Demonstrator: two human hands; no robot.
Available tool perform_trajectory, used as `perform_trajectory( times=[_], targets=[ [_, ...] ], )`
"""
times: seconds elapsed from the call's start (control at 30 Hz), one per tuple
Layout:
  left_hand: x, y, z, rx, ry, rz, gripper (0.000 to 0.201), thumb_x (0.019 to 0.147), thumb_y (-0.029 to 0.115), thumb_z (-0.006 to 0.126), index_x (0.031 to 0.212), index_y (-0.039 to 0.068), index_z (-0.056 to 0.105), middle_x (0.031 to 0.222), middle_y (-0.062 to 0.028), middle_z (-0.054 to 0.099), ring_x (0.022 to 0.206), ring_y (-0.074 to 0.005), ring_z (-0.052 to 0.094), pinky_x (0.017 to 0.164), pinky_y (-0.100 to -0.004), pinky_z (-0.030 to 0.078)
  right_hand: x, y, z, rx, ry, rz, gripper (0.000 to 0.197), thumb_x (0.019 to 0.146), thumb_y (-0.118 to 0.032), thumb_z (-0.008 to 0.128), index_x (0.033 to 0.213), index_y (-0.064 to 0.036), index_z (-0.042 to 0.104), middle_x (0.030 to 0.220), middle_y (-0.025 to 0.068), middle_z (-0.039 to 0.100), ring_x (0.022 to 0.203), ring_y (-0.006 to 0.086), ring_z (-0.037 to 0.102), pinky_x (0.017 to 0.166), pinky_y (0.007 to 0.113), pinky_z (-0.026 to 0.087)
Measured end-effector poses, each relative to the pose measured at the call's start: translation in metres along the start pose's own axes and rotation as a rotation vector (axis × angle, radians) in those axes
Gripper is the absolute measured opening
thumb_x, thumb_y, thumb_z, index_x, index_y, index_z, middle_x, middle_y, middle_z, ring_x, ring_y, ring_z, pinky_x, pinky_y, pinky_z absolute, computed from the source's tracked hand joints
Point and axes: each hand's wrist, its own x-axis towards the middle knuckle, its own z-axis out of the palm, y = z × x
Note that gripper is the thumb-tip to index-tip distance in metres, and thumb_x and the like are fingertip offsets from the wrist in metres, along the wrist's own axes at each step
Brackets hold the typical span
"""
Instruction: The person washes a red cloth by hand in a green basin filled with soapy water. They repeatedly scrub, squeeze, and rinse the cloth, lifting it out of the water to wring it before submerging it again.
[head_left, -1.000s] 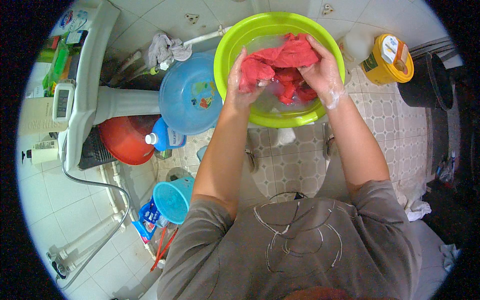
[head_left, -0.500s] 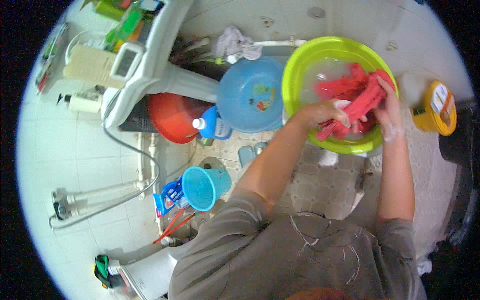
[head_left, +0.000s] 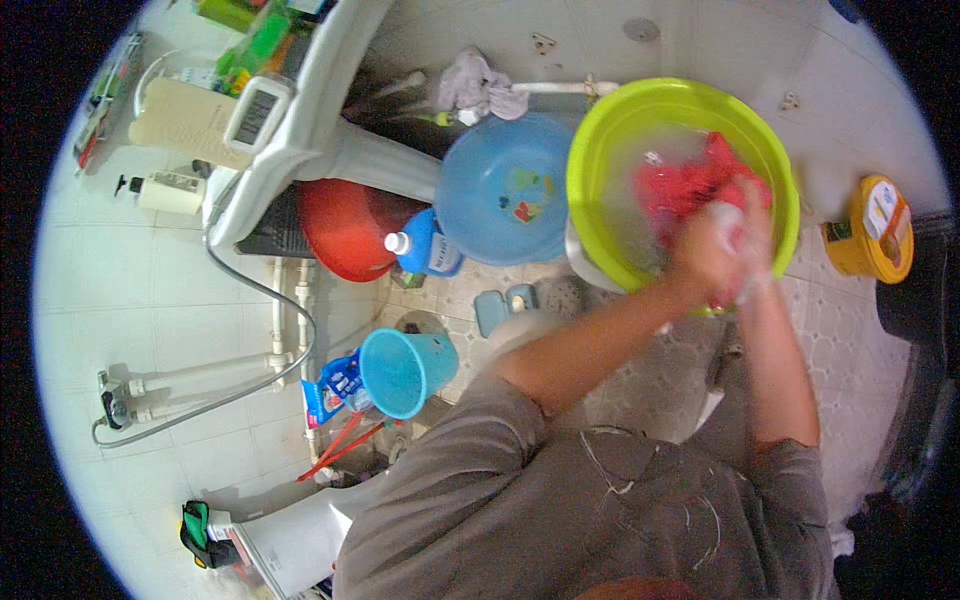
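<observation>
A wet red cloth (head_left: 682,190) lies partly in the cloudy water of a lime-green basin (head_left: 588,205). My left hand (head_left: 708,252) is closed on a bunched part of it near the basin's close rim. Against it presses my right hand (head_left: 755,240), also gripping the cloth, with white suds on the hand and wrist. Motion blurs both hands, so single fingers are hard to make out. Some of the red fabric shows between and below them.
Left of the basin stands a blue basin (head_left: 470,220), beside a blue bottle (head_left: 440,250) and a red basin (head_left: 335,235) under the white sink (head_left: 325,110). A turquoise bucket (head_left: 440,365) and soap box (head_left: 490,312) are nearer. A yellow tub (head_left: 850,262) stands right.
Both hands have come together and moved toward me, to the basin's close rim. The red cloth, earlier stretched out lengthwise between them, is now bunched, with part of it lower in the water.
</observation>
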Motion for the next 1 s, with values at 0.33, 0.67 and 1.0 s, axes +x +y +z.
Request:
perform_trajectory(
  times=[0.33, 0.67, 1.0],
  targets=[
    [-0.002, -0.007, 0.008, 0.127, 0.107, 0.015, 0.034, 0.069, 0.029, 0.062, 0.084, 0.000, 0.051, 0.075, -0.0188, 0.057, 0.064, -0.0331, 0.055, 0.059, -0.0419, 0.042, 0.026, 0.037, -0.053, 0.134, -0.398, 0.102, 0.028, 0.080, -0.025, 0.049, 0.093, -0.0005, 0.056, 0.085, 0.0066, 0.058, 0.078, 0.0156, 0.054, 0.071, 0.029, 0.043],
    [-0.008, 0.006, 0.002, 0.185, 0.184, 0.233, 0.023, 0.071, 0.023, 0.060, 0.074, 0.001, 0.053, 0.069, -0.0173, 0.053, 0.066, -0.0338, 0.053, 0.065, -0.0404, 0.042, 0.022, 0.025, -0.034, 0.381, -0.439, 0.357, 0.025, 0.086, -0.024, 0.042, 0.095, -0.0033, 0.053, 0.087, 0.0083, 0.057, 0.079, 0.0174, 0.055, 0.073, 0.030, 0.044],
    [-0.005, -0.002, 0.001, 0.108, 0.179, 0.213, 0.023, 0.070, 0.024, 0.063, 0.071, 0.002, 0.055, 0.062, -0.0133, 0.056, 0.058, -0.0293, 0.054, 0.056, -0.0411, 0.042, 0.030, 0.036, -0.043, 0.382, -0.409, 0.331, 0.024, 0.085, -0.023, 0.044, 0.092, -0.0014, 0.054, 0.083, 0.0067, 0.056, 0.076, 0.0179, 0.055, 0.072, 0.030, 0.045]
  ],
)
